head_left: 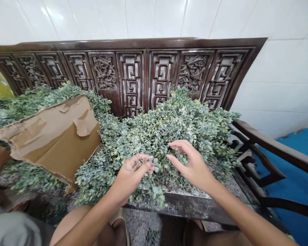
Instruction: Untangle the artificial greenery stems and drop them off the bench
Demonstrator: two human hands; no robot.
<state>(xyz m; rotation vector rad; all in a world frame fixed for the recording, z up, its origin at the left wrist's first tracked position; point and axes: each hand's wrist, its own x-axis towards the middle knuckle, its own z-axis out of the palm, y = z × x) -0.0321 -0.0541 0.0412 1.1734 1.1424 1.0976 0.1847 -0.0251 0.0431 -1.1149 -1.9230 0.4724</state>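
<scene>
Left hand (130, 176) pinching thin grey-green plastic leafy stems (156, 168) at centre frame, right hand (192, 165) spread loose; I'd tease them apart slowly.

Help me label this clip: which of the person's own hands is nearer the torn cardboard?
Left. The left hand grips leafy stems just right of the cardboard, not touching it. The right hand is open farther right, over the greenery.
</scene>
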